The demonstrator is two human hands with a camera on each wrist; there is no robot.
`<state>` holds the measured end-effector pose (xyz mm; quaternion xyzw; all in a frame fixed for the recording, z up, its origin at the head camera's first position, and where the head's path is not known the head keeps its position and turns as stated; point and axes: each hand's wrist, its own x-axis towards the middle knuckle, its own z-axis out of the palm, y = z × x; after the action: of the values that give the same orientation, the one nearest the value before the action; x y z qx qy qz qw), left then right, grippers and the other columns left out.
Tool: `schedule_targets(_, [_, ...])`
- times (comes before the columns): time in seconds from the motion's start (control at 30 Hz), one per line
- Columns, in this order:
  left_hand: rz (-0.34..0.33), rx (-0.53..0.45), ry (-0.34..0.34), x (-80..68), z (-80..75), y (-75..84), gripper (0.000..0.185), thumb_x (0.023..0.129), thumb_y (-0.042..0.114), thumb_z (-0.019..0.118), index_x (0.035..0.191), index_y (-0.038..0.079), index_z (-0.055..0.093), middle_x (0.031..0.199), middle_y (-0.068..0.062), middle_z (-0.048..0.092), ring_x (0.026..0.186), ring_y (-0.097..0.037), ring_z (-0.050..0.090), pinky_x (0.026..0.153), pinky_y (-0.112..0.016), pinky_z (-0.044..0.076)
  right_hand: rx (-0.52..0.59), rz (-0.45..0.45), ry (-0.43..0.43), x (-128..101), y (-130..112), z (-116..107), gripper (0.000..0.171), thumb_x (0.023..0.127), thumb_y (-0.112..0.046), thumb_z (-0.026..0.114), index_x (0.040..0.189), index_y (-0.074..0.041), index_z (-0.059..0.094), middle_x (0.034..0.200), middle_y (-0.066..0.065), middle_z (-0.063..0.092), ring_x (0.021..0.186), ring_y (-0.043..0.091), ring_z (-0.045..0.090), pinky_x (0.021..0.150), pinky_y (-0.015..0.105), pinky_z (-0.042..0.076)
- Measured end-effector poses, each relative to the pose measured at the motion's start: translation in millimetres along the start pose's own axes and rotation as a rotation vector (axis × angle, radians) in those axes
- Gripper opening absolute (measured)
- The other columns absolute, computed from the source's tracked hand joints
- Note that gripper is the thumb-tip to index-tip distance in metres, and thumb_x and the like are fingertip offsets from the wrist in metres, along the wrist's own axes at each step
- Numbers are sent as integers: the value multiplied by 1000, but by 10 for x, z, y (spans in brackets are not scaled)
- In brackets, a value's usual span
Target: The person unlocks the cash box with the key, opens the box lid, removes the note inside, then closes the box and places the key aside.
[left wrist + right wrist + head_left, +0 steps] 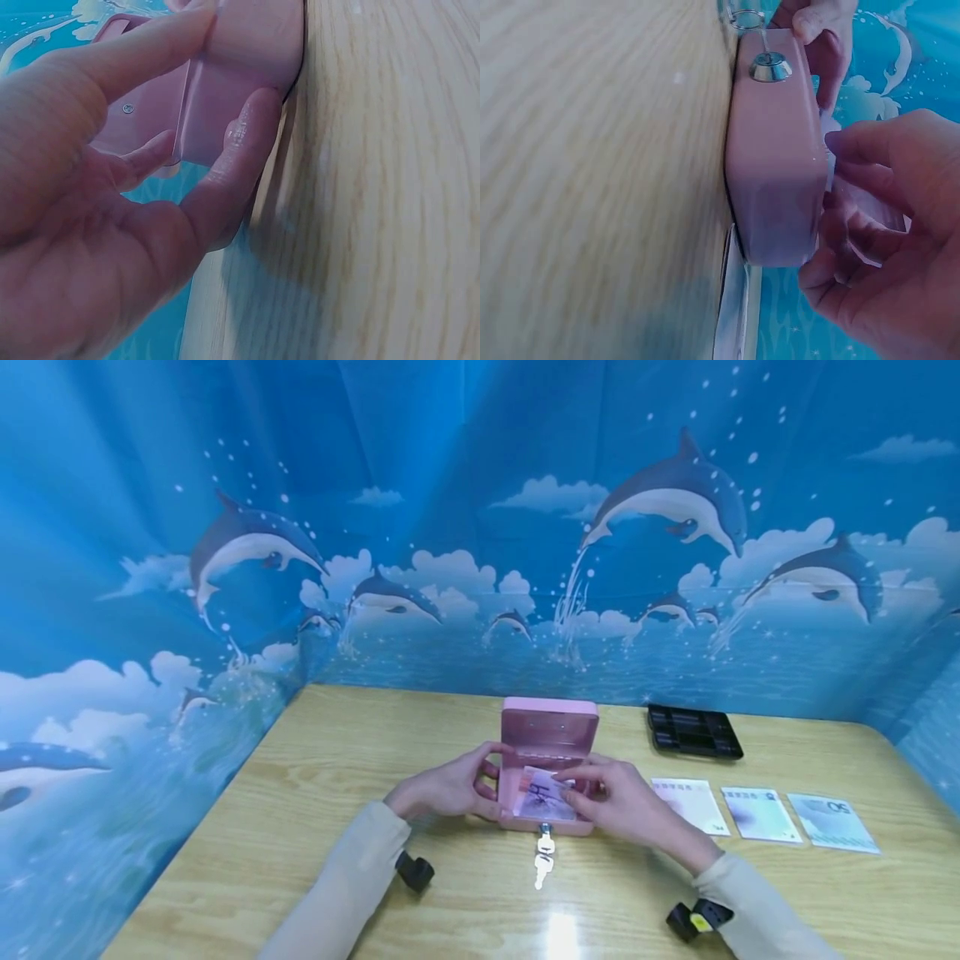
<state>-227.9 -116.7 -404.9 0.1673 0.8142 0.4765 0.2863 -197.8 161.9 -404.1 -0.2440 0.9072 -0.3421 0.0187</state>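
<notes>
A small pink cash box (550, 732) stands open in the middle of the wooden table, lid upright. My left hand (486, 779) grips its left side; in the left wrist view the thumb (247, 142) and index finger clasp the box wall (240, 67). My right hand (579, 787) pinches a purple banknote (542, 797) that lies in the box's opening. The right wrist view shows the box front (772, 165), its lock (770, 67) and my right fingers (870, 150) on the note's edge. Keys (543, 853) hang from the lock onto the table.
A black coin tray (693, 731) lies at the back right. Three banknotes (761, 814) are laid in a row on the table right of the box. Blue dolphin-print curtains wall in the table (300, 827) on three sides.
</notes>
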Motion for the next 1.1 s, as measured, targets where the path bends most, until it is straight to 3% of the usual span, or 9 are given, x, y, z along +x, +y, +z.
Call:
schedule_targets(0.2, [7, -10, 0, 5, -3, 3, 89, 83, 12, 84, 154, 26, 34, 135, -13, 56, 113, -22, 63, 104, -45, 55, -33, -87, 56, -18, 15, 19, 32, 88, -13, 77, 119, -19, 76, 113, 3, 70, 79, 6, 57, 63, 21, 51])
schedule_targets(0.37, [8, -32, -6, 5, -6, 6, 89, 83, 10, 84, 154, 26, 34, 134, -13, 55, 111, -22, 63, 100, -41, 56, 22, -101, 4, -19, 39, 16, 38, 89, -7, 73, 126, -18, 72, 106, 4, 74, 75, 3, 61, 61, 20, 54])
schedule_targets(0.5, [4, -58, -14, 2, -2, 8, 89, 83, 8, 83, 154, 26, 34, 133, -13, 55, 109, -22, 63, 97, -40, 58, 43, -112, -3, -21, 47, 23, 35, 89, -4, 72, 123, -15, 73, 102, 5, 76, 76, 1, 64, 64, 20, 57])
schedule_targets(0.83, [-15, -22, 12, -12, 17, 4, 89, 82, 13, 85, 154, 28, 34, 135, -12, 56, 111, -22, 63, 105, -46, 53, 136, 54, 61, -62, -18, -32, 31, 91, -9, 73, 121, -18, 74, 89, 0, 74, 72, 9, 64, 60, 24, 57])
schedule_targets(0.93, [-13, -16, 14, -17, 18, 3, 89, 82, 14, 85, 154, 28, 34, 135, -12, 56, 113, -22, 63, 105, -47, 53, 164, 68, 76, -85, -21, -70, 30, 91, -9, 73, 120, -17, 74, 87, 0, 74, 71, 10, 64, 58, 25, 57])
schedule_targets(1.1, [-4, -20, 8, -19, 19, 3, 90, 82, 13, 85, 154, 27, 34, 136, -13, 56, 113, -22, 63, 105, -47, 53, 200, 46, 114, -145, 8, -137, 29, 91, -10, 74, 119, -17, 75, 99, 2, 77, 73, 10, 66, 60, 24, 57])
